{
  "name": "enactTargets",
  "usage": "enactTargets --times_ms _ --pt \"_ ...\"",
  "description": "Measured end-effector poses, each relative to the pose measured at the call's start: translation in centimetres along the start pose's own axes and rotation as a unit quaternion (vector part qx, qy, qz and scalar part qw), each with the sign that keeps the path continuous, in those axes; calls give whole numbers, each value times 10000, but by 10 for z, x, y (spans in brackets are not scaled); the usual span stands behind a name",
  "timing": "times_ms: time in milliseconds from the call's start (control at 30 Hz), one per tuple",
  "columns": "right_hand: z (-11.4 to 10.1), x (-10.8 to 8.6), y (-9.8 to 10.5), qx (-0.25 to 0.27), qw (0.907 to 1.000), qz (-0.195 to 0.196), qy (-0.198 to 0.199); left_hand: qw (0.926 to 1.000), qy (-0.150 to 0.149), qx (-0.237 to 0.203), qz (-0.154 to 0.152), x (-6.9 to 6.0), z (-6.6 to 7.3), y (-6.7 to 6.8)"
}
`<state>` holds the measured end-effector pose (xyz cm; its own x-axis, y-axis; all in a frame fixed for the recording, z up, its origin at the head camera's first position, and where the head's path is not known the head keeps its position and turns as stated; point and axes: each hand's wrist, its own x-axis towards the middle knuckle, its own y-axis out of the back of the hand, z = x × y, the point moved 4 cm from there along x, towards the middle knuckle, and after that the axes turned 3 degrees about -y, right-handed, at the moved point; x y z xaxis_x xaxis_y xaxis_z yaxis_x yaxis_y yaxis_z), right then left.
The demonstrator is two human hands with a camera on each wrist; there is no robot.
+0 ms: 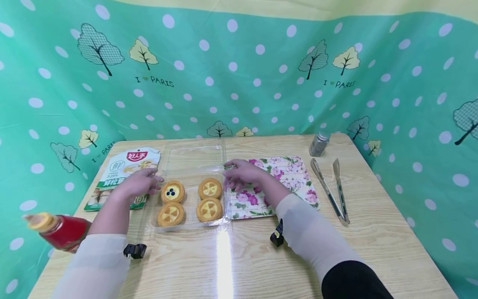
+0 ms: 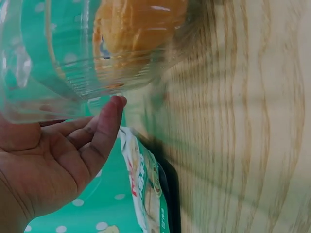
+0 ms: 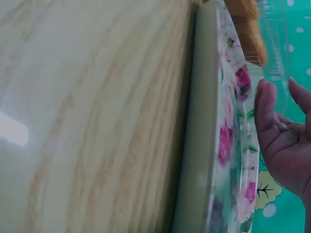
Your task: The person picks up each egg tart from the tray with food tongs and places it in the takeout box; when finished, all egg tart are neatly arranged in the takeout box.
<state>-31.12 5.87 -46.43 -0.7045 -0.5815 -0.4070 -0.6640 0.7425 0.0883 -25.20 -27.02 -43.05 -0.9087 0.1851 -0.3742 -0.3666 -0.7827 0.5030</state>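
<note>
A clear plastic clamshell box (image 1: 191,203) holds several round tarts, one of them a tart with dark berries (image 1: 173,192). Its lid (image 1: 195,158) lies folded back behind it. At the box's left side is my left hand (image 1: 140,182), fingers extended; in the left wrist view its fingertips meet the box wall (image 2: 73,73). My right hand (image 1: 244,173) reaches over the floral tray (image 1: 295,178) to the box's right side, thumb and fingers apart. In the right wrist view that hand (image 3: 286,145) has its fingertips by the box edge; whether they touch it I cannot tell.
A white and green food packet (image 1: 112,170) lies left of the box, under my left forearm's far side. A red sauce bottle (image 1: 67,232) stands at the left. Metal tongs (image 1: 332,193) and a small shaker jar (image 1: 319,144) are right of the tray.
</note>
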Motion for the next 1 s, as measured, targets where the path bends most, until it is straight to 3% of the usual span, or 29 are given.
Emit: enactTargets --times_ms 267,567,1000 --pt "-1 5 -4 35 9992 218 340 9992 -67 -320 240 -1 -1 0" --pt "-2 5 -6 -29 9968 496 623 9952 -165 -622 737 -2 -3 -1" --pt "0 6 -9 152 9942 458 962 9900 -462 -928 956 -2 -14 0"
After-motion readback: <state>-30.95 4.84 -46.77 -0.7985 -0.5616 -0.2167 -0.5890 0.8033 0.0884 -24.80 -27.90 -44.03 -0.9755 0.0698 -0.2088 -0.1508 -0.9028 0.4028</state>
